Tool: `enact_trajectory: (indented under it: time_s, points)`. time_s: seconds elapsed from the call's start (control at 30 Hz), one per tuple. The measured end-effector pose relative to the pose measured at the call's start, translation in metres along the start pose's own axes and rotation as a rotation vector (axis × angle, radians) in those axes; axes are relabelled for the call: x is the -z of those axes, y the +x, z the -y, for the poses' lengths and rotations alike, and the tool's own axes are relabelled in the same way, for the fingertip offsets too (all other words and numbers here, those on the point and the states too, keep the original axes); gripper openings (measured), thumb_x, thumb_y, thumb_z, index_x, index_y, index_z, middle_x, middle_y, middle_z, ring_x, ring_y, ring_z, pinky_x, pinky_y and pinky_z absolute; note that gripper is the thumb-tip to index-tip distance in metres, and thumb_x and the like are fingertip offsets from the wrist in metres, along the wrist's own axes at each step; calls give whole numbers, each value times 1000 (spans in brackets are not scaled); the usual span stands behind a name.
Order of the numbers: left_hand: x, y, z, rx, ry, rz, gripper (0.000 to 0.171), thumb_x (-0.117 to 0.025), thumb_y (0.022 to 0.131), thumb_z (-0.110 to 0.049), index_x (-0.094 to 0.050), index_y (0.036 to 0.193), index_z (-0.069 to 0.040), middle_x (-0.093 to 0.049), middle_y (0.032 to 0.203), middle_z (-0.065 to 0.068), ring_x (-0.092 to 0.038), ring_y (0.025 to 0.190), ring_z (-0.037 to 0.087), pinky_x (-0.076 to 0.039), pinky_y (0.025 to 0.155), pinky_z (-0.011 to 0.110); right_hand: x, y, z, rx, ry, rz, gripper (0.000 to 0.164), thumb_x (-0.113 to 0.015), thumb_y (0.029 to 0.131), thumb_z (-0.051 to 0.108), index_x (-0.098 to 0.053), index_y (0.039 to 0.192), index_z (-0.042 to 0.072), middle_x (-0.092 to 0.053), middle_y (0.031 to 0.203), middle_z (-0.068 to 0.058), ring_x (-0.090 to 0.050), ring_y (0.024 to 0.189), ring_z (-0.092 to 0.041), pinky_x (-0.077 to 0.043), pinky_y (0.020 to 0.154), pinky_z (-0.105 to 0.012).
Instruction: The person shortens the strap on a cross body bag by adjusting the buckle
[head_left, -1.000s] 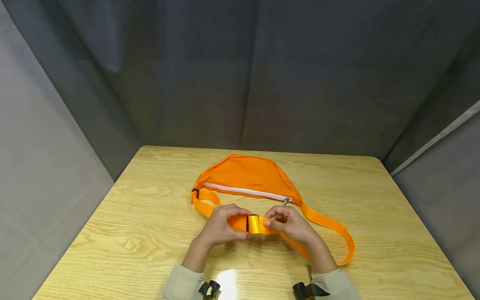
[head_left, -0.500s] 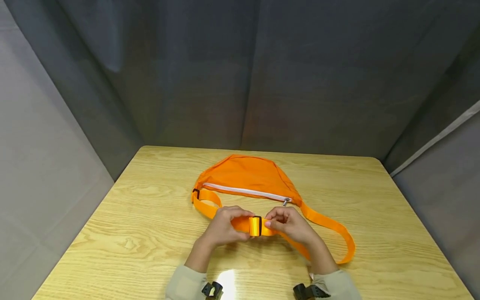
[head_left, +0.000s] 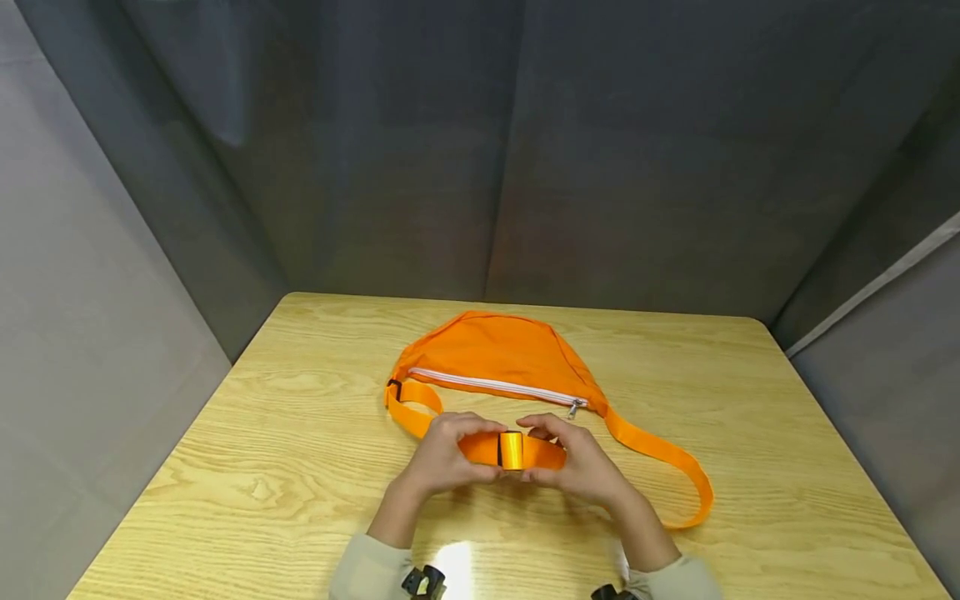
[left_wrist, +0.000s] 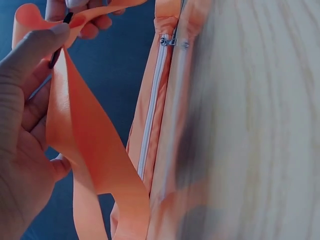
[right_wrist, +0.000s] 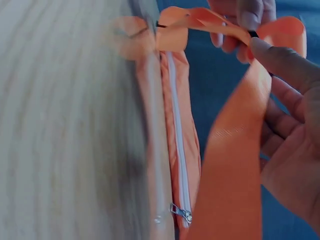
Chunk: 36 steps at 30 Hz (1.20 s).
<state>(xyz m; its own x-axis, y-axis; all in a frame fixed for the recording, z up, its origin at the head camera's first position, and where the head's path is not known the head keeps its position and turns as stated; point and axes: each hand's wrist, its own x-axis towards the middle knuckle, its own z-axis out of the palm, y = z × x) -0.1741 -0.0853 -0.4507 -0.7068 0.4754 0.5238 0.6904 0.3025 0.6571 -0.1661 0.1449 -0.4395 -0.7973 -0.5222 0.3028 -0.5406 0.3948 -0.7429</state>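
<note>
The black slider (head_left: 500, 451) sits between the two hands, in front of the bag, threaded on the orange strap (right_wrist: 235, 150). A loop of webbing passes over its face. It appears raised above the counter.

Left hand (head_left: 452, 454): the grip is partly closed, thumb and fingers curled about the slider's edges. Right hand (head_left: 581, 462): the grip is similarly curved from the opposite side, its thumb across the slider in the right wrist view; how firmly it bears cannot be judged.

Handling: the slider is probably light and rigid. The webbing looks flat, smooth and pliable, likely to twist or slip under a loose hold. Take the slider by its upper and lower edges; take the webbing flat across its full width.

The strap runs to both ends of the soft orange bag (head_left: 491, 354), whose white zipper (head_left: 498, 386) faces the person. A second slider (head_left: 394, 388) sits at the bag's left end. The wood-grain counter (head_left: 262, 467) carries the bag; a dark curtain (head_left: 480, 150) hangs behind.
</note>
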Motion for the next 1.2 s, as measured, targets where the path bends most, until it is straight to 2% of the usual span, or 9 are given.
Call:
enact_trajectory:
  time_s: [0.2,0.3,0.47,0.6,0.67,0.77,0.93,1.2]
  points:
    - [-1,0,4,-5,-8,-15,46,-85,61,-11,-70,104,-8,-68,95,-2,-61,86,9,-49,75,25,-8,4,-3,152,-71,-77,55,-86,63,10,-59,111,6,-62,103,1,-57,86,-13,-50,75,-32]
    - [0,-1,3,3,9,-27,45,-85,61,-12,-70,103,-8,-68,96,-3,-60,89,10,-48,79,27,-10,6,-3,183,-77,-98,57,-87,63,13,-60,112,7,-62,105,0,-57,89,-14,-50,75,-32]
    - [4,-4,0,24,47,-18,45,-85,61,-14,-71,104,-10,-66,98,-4,-57,93,11,-47,82,30,-12,6,-1,174,-85,-92,57,-87,63,17,-61,113,9,-62,105,2,-56,91,-14,-49,75,-32]
    - [8,-9,0,61,102,-36,46,-86,63,-19,-70,105,-10,-63,98,-3,-54,93,12,-47,79,30,-13,5,0,165,-89,-89,54,-86,64,11,-61,111,8,-62,105,2,-57,92,-15,-49,76,-33]
    - [10,-10,0,73,127,-57,41,-85,66,-18,-71,104,-10,-61,94,-3,-54,89,12,-47,75,29,-13,4,0,153,-79,-89,53,-85,63,7,-62,111,9,-62,106,2,-57,94,-16,-49,77,-34]
    - [12,-10,1,80,149,-75,27,-80,73,-13,-72,98,-10,-60,84,-5,-55,80,11,-47,69,27,-12,4,0,139,-57,-85,54,-84,63,3,-62,112,9,-63,107,1,-57,95,-17,-50,77,-34]
    - [15,-10,2,101,131,-43,11,-74,78,-7,-72,89,-10,-59,78,-7,-56,73,9,-47,65,25,-11,5,0,139,-54,-66,52,-83,65,5,-62,112,10,-63,107,0,-57,95,-17,-50,77,-34]
    - [26,-19,3,118,78,10,10,-70,82,-6,-72,91,-9,-59,79,-9,-54,74,6,-48,65,24,-12,3,-2,163,-97,-102,51,-84,60,8,-64,107,11,-64,103,1,-57,91,-14,-49,73,-31]
